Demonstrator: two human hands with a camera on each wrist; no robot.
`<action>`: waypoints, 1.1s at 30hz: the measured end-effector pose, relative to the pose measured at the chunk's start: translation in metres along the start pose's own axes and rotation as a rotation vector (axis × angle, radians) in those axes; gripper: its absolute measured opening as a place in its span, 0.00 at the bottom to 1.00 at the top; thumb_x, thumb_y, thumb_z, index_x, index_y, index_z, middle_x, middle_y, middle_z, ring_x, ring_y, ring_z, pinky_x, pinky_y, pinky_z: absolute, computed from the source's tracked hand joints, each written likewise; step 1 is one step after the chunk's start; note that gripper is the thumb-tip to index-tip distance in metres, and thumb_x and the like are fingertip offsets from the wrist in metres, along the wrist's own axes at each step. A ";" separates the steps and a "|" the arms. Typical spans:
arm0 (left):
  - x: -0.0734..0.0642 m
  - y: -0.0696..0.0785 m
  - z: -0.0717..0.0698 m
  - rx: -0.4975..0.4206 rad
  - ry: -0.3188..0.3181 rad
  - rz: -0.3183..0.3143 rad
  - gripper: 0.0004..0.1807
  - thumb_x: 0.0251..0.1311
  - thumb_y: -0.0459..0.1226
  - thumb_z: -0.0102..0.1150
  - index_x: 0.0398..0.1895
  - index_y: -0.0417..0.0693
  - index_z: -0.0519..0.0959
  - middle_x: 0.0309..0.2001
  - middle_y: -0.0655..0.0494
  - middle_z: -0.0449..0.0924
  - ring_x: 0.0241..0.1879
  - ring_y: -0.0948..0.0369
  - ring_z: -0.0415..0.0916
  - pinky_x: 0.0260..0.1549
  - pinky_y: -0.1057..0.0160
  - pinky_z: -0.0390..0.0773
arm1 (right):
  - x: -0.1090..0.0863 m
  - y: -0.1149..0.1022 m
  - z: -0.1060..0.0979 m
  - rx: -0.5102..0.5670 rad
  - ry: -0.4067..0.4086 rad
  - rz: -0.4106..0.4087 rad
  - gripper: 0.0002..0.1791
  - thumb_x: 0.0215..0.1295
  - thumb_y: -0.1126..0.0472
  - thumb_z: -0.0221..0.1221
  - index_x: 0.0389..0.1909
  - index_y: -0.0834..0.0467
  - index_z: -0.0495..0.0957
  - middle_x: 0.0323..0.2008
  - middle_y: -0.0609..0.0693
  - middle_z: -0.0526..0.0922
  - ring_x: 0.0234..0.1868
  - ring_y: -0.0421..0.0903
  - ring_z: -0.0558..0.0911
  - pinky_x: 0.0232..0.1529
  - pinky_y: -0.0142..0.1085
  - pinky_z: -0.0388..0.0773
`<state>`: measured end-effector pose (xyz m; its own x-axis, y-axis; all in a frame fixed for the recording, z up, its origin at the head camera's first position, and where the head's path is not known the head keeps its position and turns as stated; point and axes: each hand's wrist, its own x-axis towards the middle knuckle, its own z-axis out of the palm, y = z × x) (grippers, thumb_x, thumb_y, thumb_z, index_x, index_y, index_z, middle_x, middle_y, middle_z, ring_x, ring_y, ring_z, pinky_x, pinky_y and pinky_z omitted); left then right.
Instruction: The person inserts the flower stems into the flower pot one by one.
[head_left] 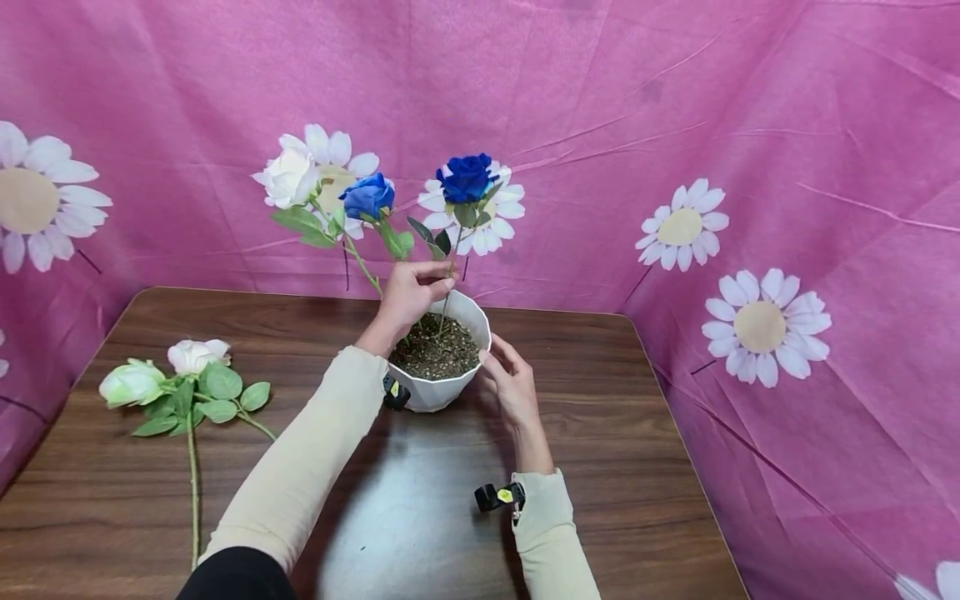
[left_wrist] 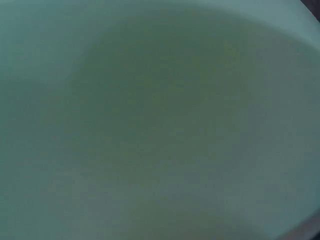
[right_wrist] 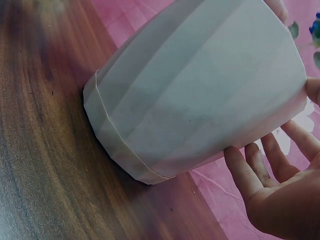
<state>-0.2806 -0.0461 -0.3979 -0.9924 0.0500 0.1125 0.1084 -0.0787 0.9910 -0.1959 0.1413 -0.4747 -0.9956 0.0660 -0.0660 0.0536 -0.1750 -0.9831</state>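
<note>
A white faceted flower pot [head_left: 435, 395] stands on the table, filled with dark, grainy soil [head_left: 431, 357]. My left hand [head_left: 405, 298] reaches over the pot and pinches the thin stem of a dark blue rose [head_left: 467, 179], which rises upright with its lower end at the soil. At the pot's right side my right hand [head_left: 513, 385] steadies it, thumb at the rim and fingers [right_wrist: 242, 172] along the outer wall. A white rose [head_left: 288, 178] and a lighter blue rose [head_left: 367, 197] lean left above the pot. The left wrist view is a pale, greenish blur.
On the wooden table [head_left: 600, 433], to the left, lie a greenish-white rose [head_left: 133, 383] and a pale pink rose [head_left: 197, 357] with leafy stems. Behind and beside the table hangs a pink cloth [head_left: 585, 92] printed with large daisies.
</note>
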 end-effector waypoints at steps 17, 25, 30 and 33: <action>-0.012 -0.002 0.006 0.402 0.023 0.144 0.11 0.62 0.33 0.70 0.46 0.36 0.87 0.46 0.41 0.86 0.44 0.50 0.86 0.44 0.58 0.86 | -0.008 -0.001 -0.007 -0.008 -0.014 0.002 0.25 0.71 0.66 0.60 0.67 0.65 0.73 0.58 0.66 0.78 0.44 0.45 0.84 0.47 0.39 0.86; -0.014 -0.008 0.006 0.562 0.000 0.123 0.12 0.64 0.34 0.68 0.49 0.38 0.86 0.44 0.42 0.87 0.40 0.52 0.87 0.40 0.59 0.84 | -0.008 -0.002 -0.010 -0.013 -0.017 0.019 0.25 0.70 0.67 0.60 0.67 0.65 0.73 0.59 0.67 0.78 0.45 0.45 0.84 0.54 0.48 0.83; -0.015 -0.008 0.008 0.569 -0.042 0.070 0.13 0.66 0.36 0.67 0.50 0.42 0.86 0.40 0.45 0.88 0.33 0.58 0.85 0.32 0.65 0.81 | -0.007 -0.002 -0.012 -0.015 -0.017 0.017 0.25 0.70 0.67 0.60 0.67 0.65 0.73 0.59 0.67 0.78 0.45 0.45 0.83 0.49 0.41 0.85; -0.014 -0.008 0.007 0.575 -0.051 0.053 0.13 0.66 0.36 0.68 0.51 0.42 0.86 0.42 0.44 0.88 0.33 0.59 0.84 0.34 0.64 0.83 | -0.006 -0.001 -0.011 -0.013 -0.026 0.019 0.25 0.71 0.68 0.60 0.67 0.65 0.73 0.59 0.67 0.77 0.46 0.45 0.83 0.47 0.37 0.86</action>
<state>-0.2671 -0.0389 -0.4071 -0.9823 0.1097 0.1520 0.1860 0.4702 0.8627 -0.1889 0.1518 -0.4752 -0.9961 0.0371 -0.0800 0.0729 -0.1631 -0.9839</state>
